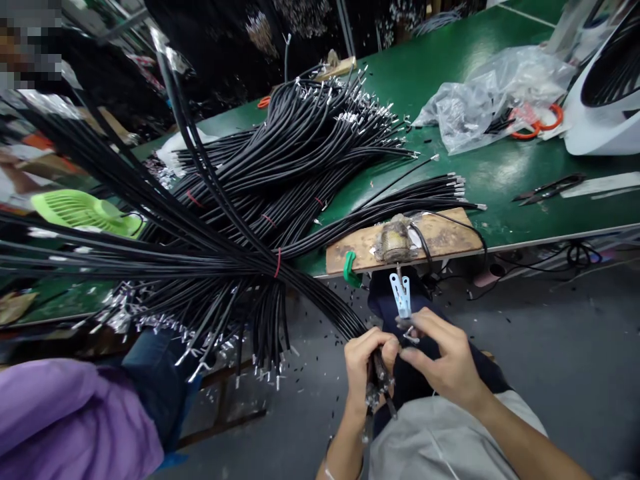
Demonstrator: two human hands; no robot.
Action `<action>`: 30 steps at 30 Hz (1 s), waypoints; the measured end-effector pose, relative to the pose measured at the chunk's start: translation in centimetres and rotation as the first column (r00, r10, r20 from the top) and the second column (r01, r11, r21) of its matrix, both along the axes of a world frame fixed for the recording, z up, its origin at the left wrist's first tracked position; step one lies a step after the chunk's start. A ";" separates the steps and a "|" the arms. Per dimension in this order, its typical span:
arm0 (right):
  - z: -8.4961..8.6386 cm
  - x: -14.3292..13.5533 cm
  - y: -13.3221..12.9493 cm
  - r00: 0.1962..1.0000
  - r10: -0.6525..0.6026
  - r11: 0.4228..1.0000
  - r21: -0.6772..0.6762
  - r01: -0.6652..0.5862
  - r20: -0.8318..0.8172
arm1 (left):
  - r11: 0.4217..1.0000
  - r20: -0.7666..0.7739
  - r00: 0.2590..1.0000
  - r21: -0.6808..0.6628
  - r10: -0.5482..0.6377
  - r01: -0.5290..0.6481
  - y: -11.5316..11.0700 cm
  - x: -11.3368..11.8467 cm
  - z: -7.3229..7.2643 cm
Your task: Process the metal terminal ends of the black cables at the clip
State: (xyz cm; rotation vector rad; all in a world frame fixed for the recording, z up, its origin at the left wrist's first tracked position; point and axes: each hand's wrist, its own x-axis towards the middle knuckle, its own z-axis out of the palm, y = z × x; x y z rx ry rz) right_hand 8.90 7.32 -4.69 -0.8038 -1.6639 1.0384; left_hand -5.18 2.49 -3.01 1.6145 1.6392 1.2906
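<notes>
My left hand is closed around a bundle of black cables that slants down from the table; their ends hang below my fist. Beside it, my right hand has thumb and forefinger apart around a stripped, silvery cable end; whether they touch it is unclear. Just above my right fingertips, a light blue clothes peg sits on the shaft of a small motor. The motor is mounted on a wooden board at the table edge, with a green clamp beside it.
A large heap of black cables covers the green table. Farther right are a plastic bag, orange-handled scissors, thread snips and a white fan. A green fan and a person's purple sleeve are at left.
</notes>
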 end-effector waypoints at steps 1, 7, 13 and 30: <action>0.0 -0.1 0.1 1.000 0.003 0.997 0.071 -0.003 -0.001 | 1.000 -0.003 1.000 -0.008 -0.008 0.008 0.0 -0.1 0.1; -1.3 -1.4 0.1 0.792 0.253 0.803 -0.336 -0.492 -0.555 | 0.958 0.126 0.951 0.003 -0.283 0.285 1.1 -1.3 0.5; -1.0 -0.8 2.0 0.771 0.206 0.485 -0.621 -0.615 -0.603 | 0.953 0.170 0.938 0.050 -0.303 0.299 2.3 -1.3 -0.2; 1.6 -3.6 6.1 0.808 -0.020 0.540 -0.687 -0.486 -0.588 | 0.985 0.287 0.958 0.172 -0.029 -0.022 2.8 0.6 -0.4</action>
